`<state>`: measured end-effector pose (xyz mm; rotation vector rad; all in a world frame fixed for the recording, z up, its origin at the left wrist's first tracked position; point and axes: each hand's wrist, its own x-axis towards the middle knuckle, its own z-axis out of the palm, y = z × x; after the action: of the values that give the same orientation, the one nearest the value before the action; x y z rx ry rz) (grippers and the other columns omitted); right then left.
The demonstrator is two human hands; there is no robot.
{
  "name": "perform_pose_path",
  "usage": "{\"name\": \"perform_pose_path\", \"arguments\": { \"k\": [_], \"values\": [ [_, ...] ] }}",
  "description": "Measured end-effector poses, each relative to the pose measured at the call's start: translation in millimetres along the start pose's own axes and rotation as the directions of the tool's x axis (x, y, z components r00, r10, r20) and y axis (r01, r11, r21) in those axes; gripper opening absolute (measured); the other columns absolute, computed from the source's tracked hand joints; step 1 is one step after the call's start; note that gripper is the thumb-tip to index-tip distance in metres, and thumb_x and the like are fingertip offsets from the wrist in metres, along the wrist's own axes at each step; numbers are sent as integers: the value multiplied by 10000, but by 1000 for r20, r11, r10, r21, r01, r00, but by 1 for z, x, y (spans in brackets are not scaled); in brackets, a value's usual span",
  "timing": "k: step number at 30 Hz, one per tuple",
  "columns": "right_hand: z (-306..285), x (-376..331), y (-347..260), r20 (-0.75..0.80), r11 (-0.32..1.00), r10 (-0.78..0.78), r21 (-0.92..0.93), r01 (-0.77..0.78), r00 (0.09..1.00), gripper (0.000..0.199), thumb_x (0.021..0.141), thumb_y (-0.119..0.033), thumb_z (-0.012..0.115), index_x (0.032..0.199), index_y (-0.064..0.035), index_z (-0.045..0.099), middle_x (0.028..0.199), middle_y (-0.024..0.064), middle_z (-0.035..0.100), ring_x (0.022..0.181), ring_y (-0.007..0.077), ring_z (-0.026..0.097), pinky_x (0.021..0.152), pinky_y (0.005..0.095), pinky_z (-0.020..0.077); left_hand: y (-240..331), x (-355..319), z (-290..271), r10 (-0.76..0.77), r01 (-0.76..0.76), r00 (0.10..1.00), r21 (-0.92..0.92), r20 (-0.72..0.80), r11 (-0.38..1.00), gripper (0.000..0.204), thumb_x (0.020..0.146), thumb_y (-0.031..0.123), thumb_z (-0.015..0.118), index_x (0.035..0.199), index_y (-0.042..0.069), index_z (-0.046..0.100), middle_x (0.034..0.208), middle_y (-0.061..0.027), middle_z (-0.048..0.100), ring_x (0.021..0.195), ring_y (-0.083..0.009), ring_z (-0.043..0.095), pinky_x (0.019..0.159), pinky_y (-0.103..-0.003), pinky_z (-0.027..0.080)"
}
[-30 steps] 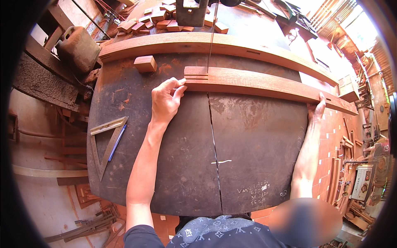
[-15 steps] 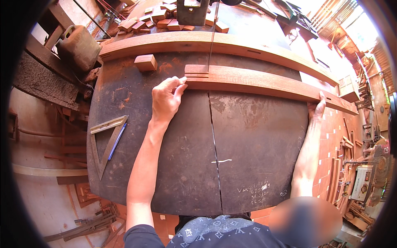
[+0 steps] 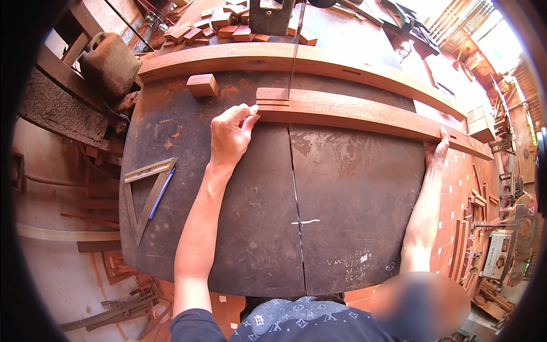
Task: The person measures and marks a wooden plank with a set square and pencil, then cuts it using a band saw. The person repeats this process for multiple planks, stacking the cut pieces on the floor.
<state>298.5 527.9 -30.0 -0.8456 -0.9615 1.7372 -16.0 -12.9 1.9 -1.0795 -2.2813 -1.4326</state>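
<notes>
A reddish-brown wooden beam (image 3: 347,110) lies across the dark metal saw table (image 3: 245,228), with slits cut lengthwise into its left end. The thin upright bandsaw blade (image 3: 294,54) meets the beam where these slits end. My left hand (image 3: 231,134) is closed at the beam's left end, pinching its near corner between thumb and fingers. Toward the right end, my right hand (image 3: 437,149) grips the beam with the thumb on top; its other fingers are partly hidden below. Beyond lies a second, longer beam (image 3: 228,57) with a mortise slot.
A small wood block (image 3: 202,85) sits left of the blade. At the table's left lie a triangular set square (image 3: 149,196) and a blue pen (image 3: 162,192). Several offcuts (image 3: 233,23) are heaped at the back under the saw's guide (image 3: 270,17). A plastic jerrycan (image 3: 108,62) stands far left.
</notes>
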Motion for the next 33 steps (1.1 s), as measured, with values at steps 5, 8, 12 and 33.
{"name": "perform_pose_path", "arguments": {
  "k": [5, 8, 12, 33],
  "values": [
    [-6, 5, -2, 23, 1000, 9, 1, -9, 1000, 519, 973, -343, 741, 1390, -93, 559, 1307, 110, 656, 1208, 261, 652, 960, 457, 593, 2, 1, 2, -36, 36, 999, -28, 1, 999, 145, 941, -39, 756, 857, -52, 639, 958, -140, 808, 745, -140, 765, 632, -287, 596],
    [2, 1, 1, 14, 1000, 12, -9, -12, 1000, 517, 982, -347, 732, 1393, -87, 557, 1306, 117, 659, 1202, 262, 659, 954, 462, 605, -1, -1, 4, -15, 9, 998, -81, -64, 997, 132, 884, 2, 815, 914, -15, 687, 800, -189, 687, 641, -305, 656, 601, -372, 513],
    [1, 1, -1, 10, 1000, 8, -15, -8, 1000, 510, 989, -356, 722, 1389, -84, 560, 1304, 119, 664, 1200, 260, 663, 952, 463, 611, 0, -1, 5, -34, 28, 998, -99, -58, 995, 133, 885, 4, 816, 926, -17, 691, 828, -189, 711, 658, -292, 684, 608, -361, 524],
    [1, 19, -8, -118, 998, -54, -29, 50, 992, 638, 906, -398, 731, 1394, -34, 541, 1324, 168, 632, 1185, 298, 665, 903, 477, 627, 19, -1, 15, 6, -5, 1000, -117, 11, 993, 69, 888, 0, 796, 934, -2, 746, 864, -192, 733, 757, -387, 709, 652, -397, 546]
  ]
}}
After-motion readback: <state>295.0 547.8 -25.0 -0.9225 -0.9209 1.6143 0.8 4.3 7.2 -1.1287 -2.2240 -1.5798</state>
